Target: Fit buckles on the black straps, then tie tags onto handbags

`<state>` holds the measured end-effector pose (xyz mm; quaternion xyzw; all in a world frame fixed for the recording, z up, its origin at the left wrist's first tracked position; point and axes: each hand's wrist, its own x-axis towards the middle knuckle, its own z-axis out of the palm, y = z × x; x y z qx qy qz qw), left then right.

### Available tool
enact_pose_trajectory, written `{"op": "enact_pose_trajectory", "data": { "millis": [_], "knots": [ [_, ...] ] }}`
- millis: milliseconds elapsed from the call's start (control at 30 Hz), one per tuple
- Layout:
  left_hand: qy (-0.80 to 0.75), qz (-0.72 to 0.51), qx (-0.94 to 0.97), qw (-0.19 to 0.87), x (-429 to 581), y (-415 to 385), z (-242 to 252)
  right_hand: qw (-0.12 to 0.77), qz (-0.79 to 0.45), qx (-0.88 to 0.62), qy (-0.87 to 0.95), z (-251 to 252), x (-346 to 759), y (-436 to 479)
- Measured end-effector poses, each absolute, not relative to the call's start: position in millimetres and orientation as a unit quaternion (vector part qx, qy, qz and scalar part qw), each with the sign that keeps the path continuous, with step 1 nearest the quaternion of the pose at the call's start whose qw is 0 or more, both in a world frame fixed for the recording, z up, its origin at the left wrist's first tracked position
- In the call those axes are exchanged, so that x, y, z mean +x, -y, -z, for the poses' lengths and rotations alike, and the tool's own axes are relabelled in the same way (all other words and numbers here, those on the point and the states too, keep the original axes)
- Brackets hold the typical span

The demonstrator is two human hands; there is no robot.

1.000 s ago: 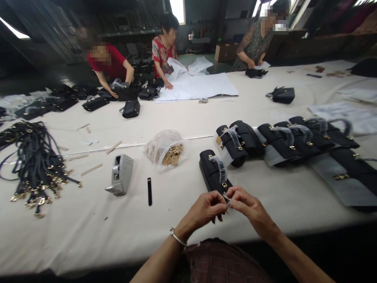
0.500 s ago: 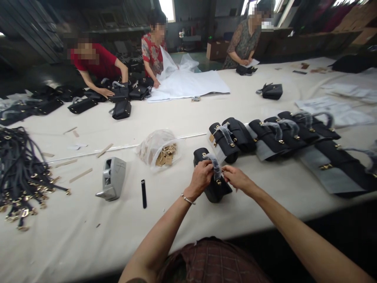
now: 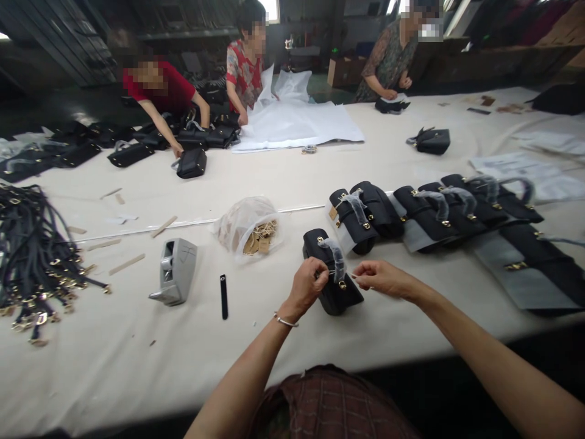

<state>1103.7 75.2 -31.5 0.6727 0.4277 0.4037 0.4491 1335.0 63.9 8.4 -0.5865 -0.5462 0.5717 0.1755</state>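
A small black handbag (image 3: 339, 300) with gold fittings lies in front of me, its handle (image 3: 337, 259) wrapped in clear plastic. At the bag's left side my left hand (image 3: 309, 281) is closed in a pinch on a thin pale string that runs toward the handle. My right hand (image 3: 382, 278), just right of the handle, pinches what looks like the other end of the string. Left of the bag, a translucent plastic bag (image 3: 233, 222) holds brown tags (image 3: 262, 244) with pale strings.
More black handbags (image 3: 429, 210) line the table to the right. A grey tape dispenser (image 3: 180, 274), a short black strap (image 3: 223, 297) and a heap of black straps (image 3: 39, 256) are on the left. Across the table (image 3: 274, 174), three people handle bags and white sheets (image 3: 311, 125).
My hands have drawn apart, the right one moving right from the handle and the left slightly left. Across the table, a person in red has reached forward to a black bag.
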Motion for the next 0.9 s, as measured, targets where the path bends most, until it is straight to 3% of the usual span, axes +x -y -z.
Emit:
{"op": "enact_pose_trajectory", "data": {
  "millis": [167, 367, 600, 767, 900],
  "knots": [
    [-0.386, -0.427, 0.532, 0.621, 1102.6, -59.1, 32.2, 0.123, -0.539, -0.599, 0.579, -14.8, 1328.0, -51.5],
    [-0.368, -0.461, 0.394, 0.705, 1117.6, -56.2, 39.3, 0.116, -0.571, -0.590, 0.559, -26.3, 1315.2, -47.1],
    [-0.367, -0.436, 0.384, 0.727, 1116.9, -49.4, 46.9, 0.202, -0.731, -0.519, 0.395, -15.7, 1312.2, -34.7],
    [-0.363, -0.442, 0.393, 0.720, 1099.1, -39.8, 48.2, 0.354, -0.678, -0.574, 0.292, 2.2, 1291.8, -23.7],
    [-0.359, -0.417, 0.434, 0.713, 1089.9, -26.4, 48.7, 0.420, -0.631, -0.593, 0.271, 12.3, 1271.5, -14.9]
  ]
}}
